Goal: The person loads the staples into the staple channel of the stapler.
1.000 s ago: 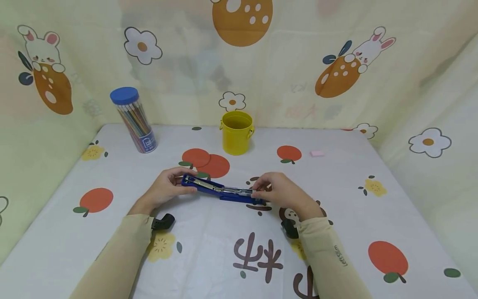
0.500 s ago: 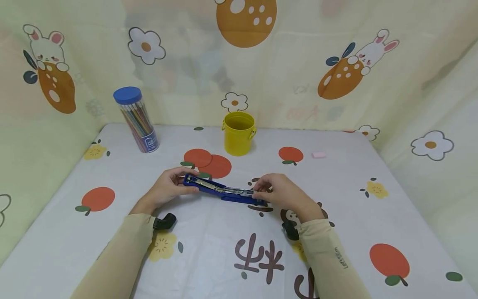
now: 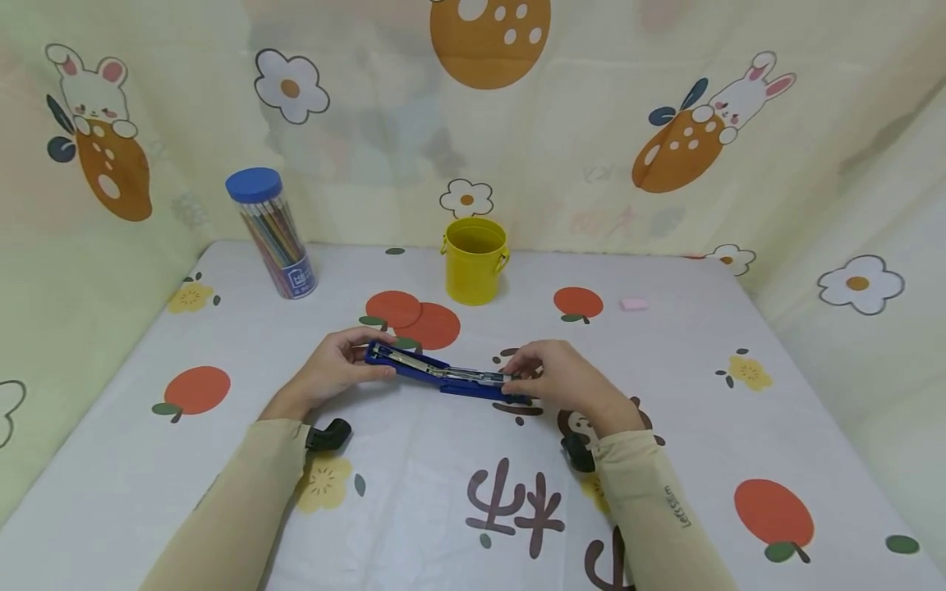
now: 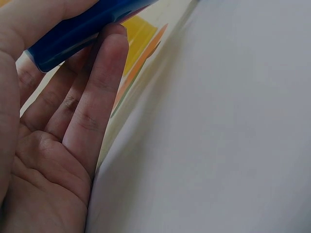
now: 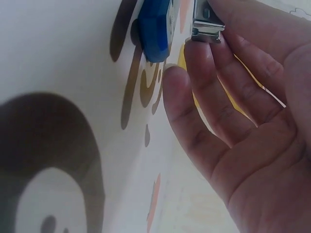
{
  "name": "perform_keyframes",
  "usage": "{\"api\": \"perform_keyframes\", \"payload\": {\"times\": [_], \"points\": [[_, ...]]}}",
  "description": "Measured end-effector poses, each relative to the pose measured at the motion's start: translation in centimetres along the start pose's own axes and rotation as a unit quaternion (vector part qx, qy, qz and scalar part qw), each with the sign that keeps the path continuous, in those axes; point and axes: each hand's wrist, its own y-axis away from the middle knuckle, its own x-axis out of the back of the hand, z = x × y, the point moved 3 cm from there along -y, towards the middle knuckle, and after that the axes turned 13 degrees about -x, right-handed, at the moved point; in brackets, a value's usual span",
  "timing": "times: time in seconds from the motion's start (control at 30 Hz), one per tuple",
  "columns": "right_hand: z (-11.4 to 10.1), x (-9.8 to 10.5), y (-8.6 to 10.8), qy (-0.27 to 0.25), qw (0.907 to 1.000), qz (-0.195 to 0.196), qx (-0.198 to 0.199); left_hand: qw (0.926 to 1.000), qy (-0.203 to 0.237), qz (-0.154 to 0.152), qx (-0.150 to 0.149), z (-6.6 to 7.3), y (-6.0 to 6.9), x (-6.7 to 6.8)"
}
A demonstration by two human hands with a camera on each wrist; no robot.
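Observation:
A blue stapler (image 3: 421,368), swung wide open, lies between both hands in the head view, its metal staple channel showing along the inside. My left hand (image 3: 336,368) grips the raised end of its blue top cover (image 4: 73,34) between thumb and fingers. At the other end, my right hand (image 3: 562,379) pinches the metal magazine (image 5: 208,30) with thumb and fingertips. The stapler's blue base (image 5: 155,34) sits just under the magazine, apart from the right fingertips in the right wrist view. Whether staples are inside is too small to tell.
Farther back on the patterned tablecloth (image 3: 414,460) stands a yellow bucket (image 3: 475,275). A clear tub of pencils with a blue lid (image 3: 273,234) is at the back left. A small pink eraser-like block (image 3: 633,304) lies at the back right.
The head view has shifted very slightly. Both hands keep their hold on the opened stapler, with no clear movement.

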Motion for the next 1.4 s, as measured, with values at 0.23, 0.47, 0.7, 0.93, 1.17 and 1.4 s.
{"api": "perform_keyframes", "payload": {"times": [0.23,0.47,0.7,0.93,1.17,1.4], "points": [[0.4,0.0,-0.2,-0.011,0.9999,-0.004,0.0,1.0,0.004,0.002,0.0,0.0,-0.1,0.0],[0.8,-0.2,-0.2,-0.032,0.9993,-0.014,0.012,1.0,0.004,0.001,-0.003,0.1,-0.1,0.0],[1.4,-0.2,-0.5,-0.049,0.9986,-0.014,0.013,1.0,0.007,0.001,0.001,-0.1,-0.1,0.0],[2.2,0.0,-0.6,-0.079,0.9963,-0.022,0.026,0.9999,0.008,0.005,0.006,0.1,0.0,-0.1],[2.0,0.2,-0.5,-0.105,0.9908,-0.037,0.076,1.0,-0.002,0.007,0.005,0.0,-0.2,0.0],[1.8,0.1,-0.5,-0.092,0.9918,-0.042,0.078,0.9999,-0.005,0.006,0.007,-0.1,-0.2,0.0]]}}
